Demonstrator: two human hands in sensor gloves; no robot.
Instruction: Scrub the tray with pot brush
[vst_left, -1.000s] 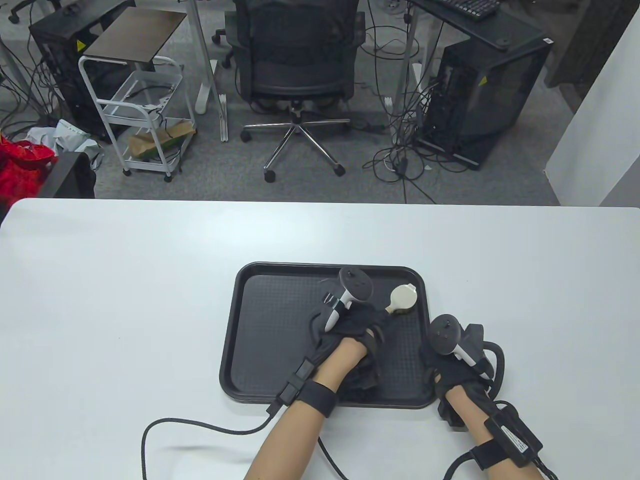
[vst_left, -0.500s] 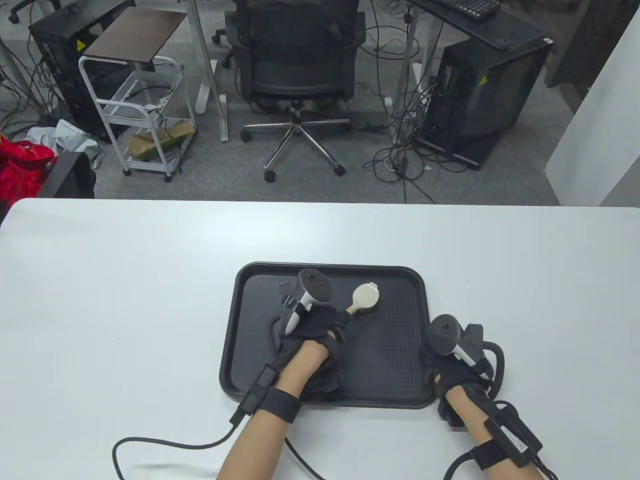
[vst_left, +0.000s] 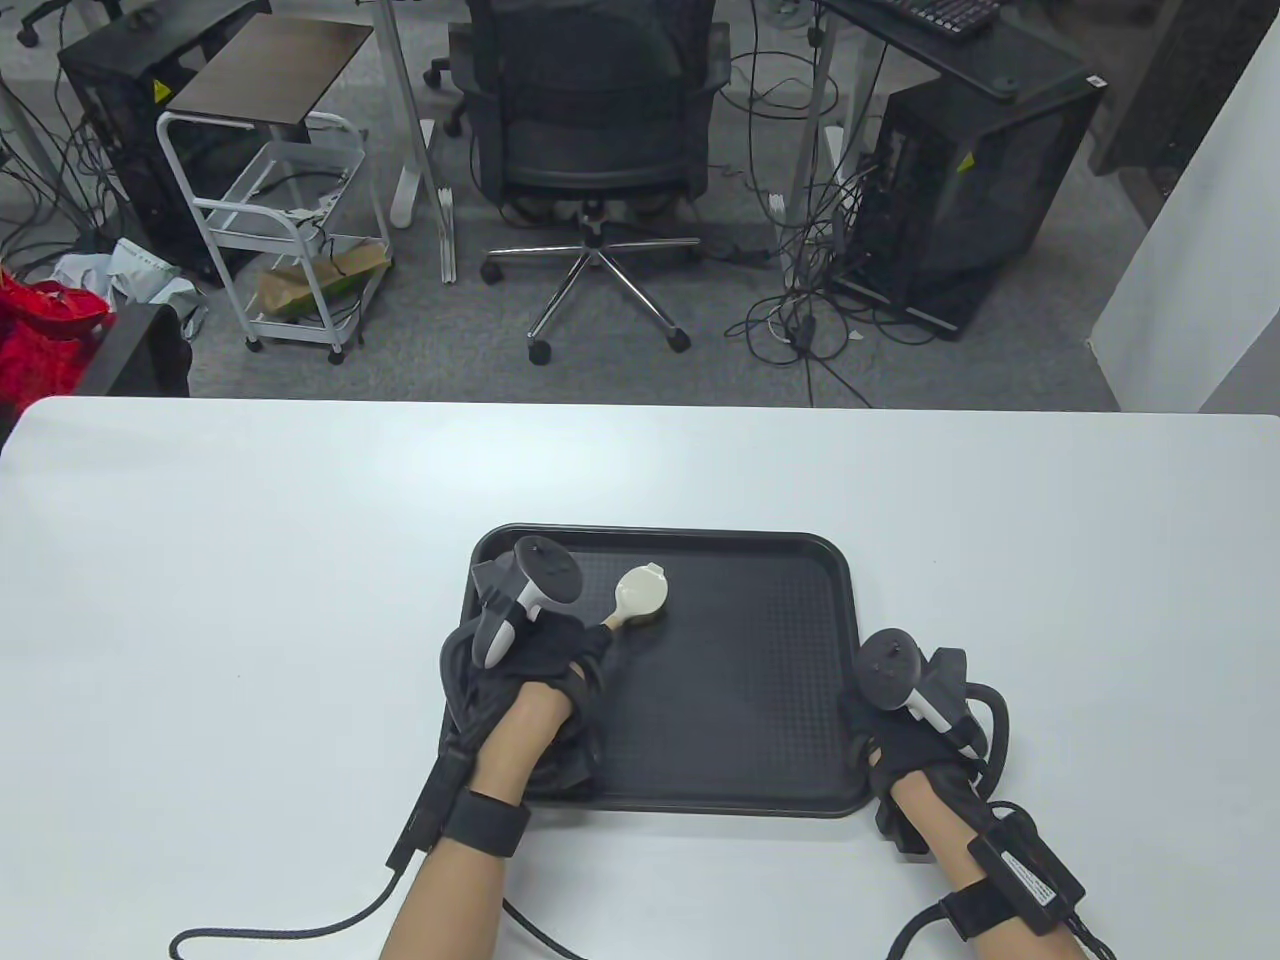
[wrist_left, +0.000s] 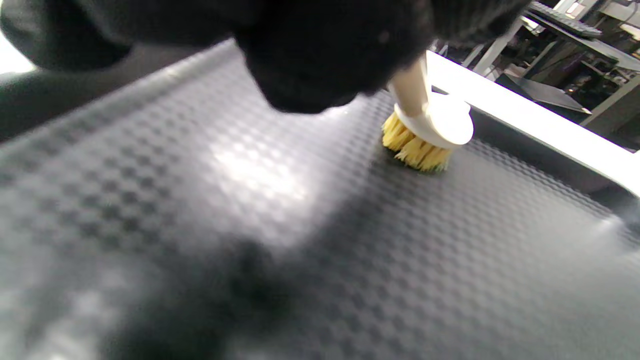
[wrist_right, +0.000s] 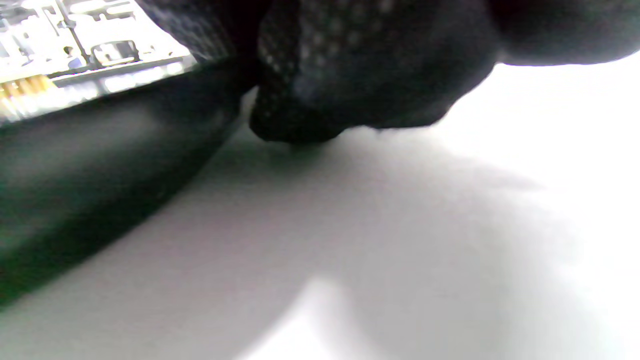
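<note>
A black textured tray (vst_left: 760, 690) lies on the white table. My left hand (vst_left: 545, 665) grips the handle of the pot brush (vst_left: 638, 597), whose cream head sits in the tray's far left part. In the left wrist view the brush (wrist_left: 425, 135) stands with its yellow bristles down on the tray floor (wrist_left: 300, 240). My right hand (vst_left: 900, 730) rests at the tray's near right corner, on its rim. In the right wrist view the gloved fingers (wrist_right: 320, 100) touch the table beside the tray's dark wall (wrist_right: 100, 165).
The white table (vst_left: 250, 600) stretches wide on both sides of the tray. Cables from the gloves trail over its front edge (vst_left: 290, 930). Beyond the table stand an office chair (vst_left: 595, 130), a white cart (vst_left: 280, 230) and computer towers.
My left hand has slid the brush leftward across the tray, from the far right part to the far left part. My right hand has stayed at the tray's corner.
</note>
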